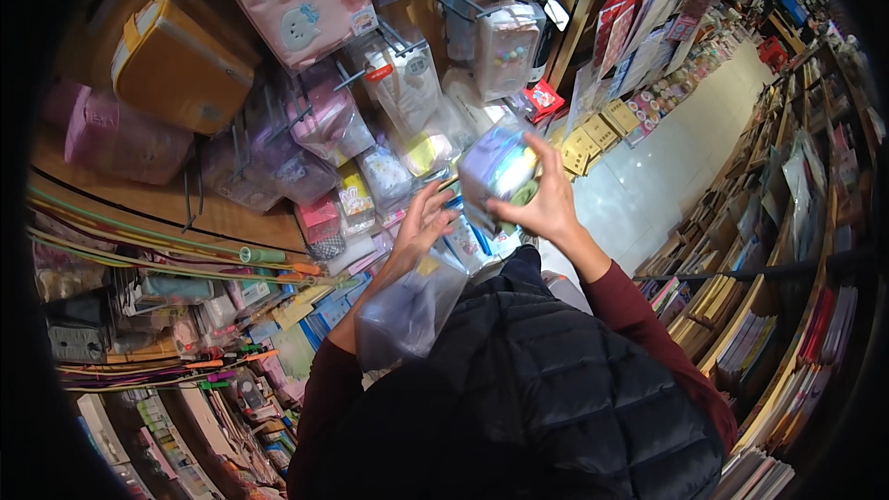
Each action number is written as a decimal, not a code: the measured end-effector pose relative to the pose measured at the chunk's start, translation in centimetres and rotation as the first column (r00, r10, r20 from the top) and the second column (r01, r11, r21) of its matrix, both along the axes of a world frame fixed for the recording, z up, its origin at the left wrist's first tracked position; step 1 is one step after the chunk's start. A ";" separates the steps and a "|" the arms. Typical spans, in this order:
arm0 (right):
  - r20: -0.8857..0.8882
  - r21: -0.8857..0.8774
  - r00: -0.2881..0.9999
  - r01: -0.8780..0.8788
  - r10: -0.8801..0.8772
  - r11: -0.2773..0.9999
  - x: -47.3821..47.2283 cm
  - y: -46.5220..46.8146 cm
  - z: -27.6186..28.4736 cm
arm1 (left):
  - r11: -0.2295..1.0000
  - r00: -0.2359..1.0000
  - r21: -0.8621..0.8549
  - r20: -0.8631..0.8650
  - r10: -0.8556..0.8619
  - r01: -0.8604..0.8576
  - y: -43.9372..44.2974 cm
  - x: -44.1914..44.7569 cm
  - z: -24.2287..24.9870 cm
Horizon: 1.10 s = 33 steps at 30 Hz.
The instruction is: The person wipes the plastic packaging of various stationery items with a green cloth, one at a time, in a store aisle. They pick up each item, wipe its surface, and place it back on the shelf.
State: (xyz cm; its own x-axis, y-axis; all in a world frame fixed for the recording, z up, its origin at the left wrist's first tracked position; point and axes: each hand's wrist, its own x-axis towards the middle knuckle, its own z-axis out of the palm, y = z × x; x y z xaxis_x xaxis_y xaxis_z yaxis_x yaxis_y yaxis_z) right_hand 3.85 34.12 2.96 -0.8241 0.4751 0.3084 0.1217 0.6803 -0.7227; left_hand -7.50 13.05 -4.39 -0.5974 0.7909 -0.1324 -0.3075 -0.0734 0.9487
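In my right hand (549, 198) is a blurred plastic-wrapped package (499, 165), mostly blue and purple with a green part low down. The thumb and fingers grip its right side. My left hand (421, 219) is close by on the left, palm turned towards the package, its fingers spread and bent. No object shows between those fingers. A crumpled clear plastic bag (413, 309) lies against my left forearm; what keeps it there is hidden. Just beyond both hands, clear-wrapped goods (410, 83) hang from metal hooks.
A yellow-brown case (184, 66) and a pink wrapped item (295, 3) hang at the upper left. Thin rods (173, 250) stick out on the left. Shelves of books (746, 340) line the right, across a tiled aisle (639, 187). Small packages crowd the ledge below the hooks.
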 end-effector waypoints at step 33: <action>0.012 0.036 0.977 0.213 -0.214 0.976 -13.9 4.2 4.8 | 0.997 0.998 -0.044 -0.022 0.067 -0.068 -1.5 -0.3 -2.6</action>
State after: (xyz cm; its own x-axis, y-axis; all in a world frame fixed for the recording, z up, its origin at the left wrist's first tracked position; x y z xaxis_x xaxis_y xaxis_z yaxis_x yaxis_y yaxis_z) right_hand -10.08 38.28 7.76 -0.7095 0.6299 0.3159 0.2779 0.6621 -0.6959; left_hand -7.82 11.52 -7.02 -0.6523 0.7422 -0.1541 -0.2834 -0.0503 0.9577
